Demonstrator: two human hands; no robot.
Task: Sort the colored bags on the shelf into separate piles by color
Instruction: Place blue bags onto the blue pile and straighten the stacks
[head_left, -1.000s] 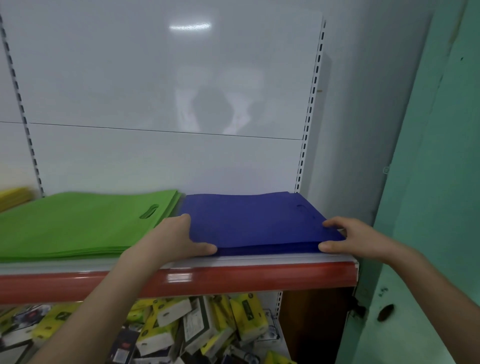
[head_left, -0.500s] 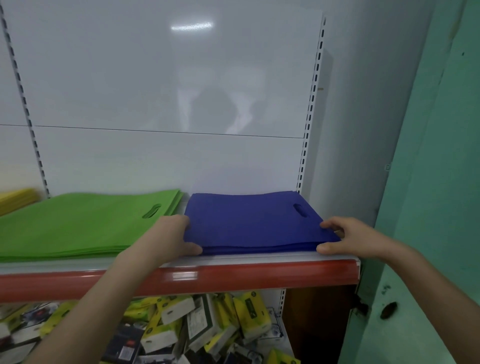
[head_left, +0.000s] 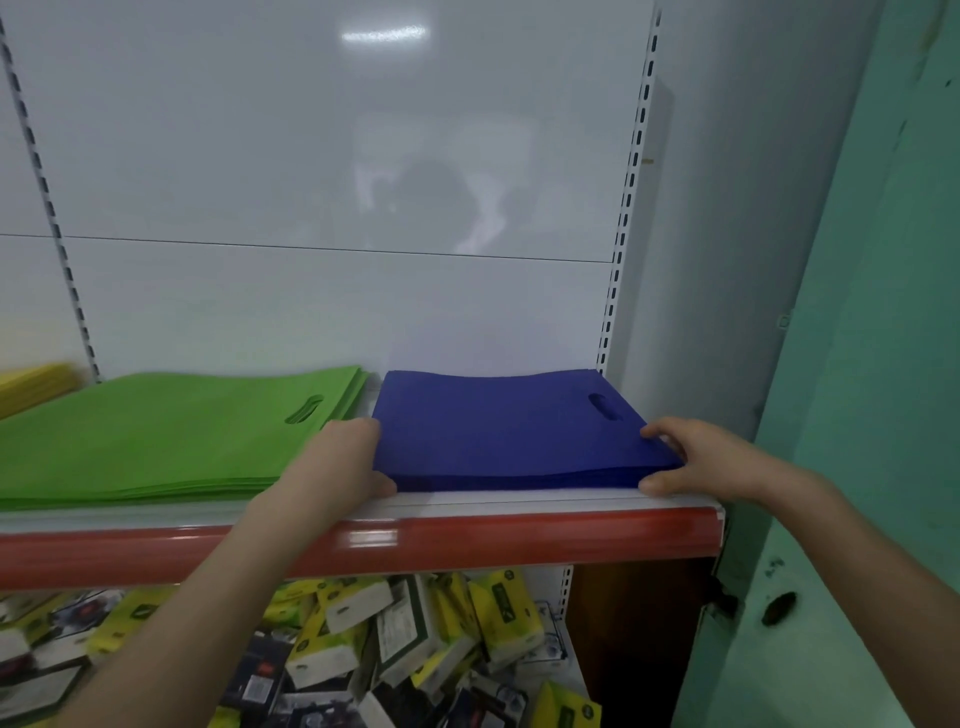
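Seems nearly finished, with green bags (head_left: 156, 447), blue bags (head_left: 509, 431) and yellow bags (head_left: 31, 384) piled apart, left hand (head_left: 343, 462) and right hand (head_left: 696, 457) gripping the blue pile's front corners.

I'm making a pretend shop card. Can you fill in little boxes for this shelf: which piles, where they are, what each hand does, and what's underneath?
Blue pile: blue bags, flat stack at the right end of the shelf
Green pile: green bags, just left of the blue ones
Yellow pile: yellow bags, far left, mostly out of view
Left hand: grips the blue stack's left front corner
Right hand: pinches its right front corner
Underneath: jumbled packets
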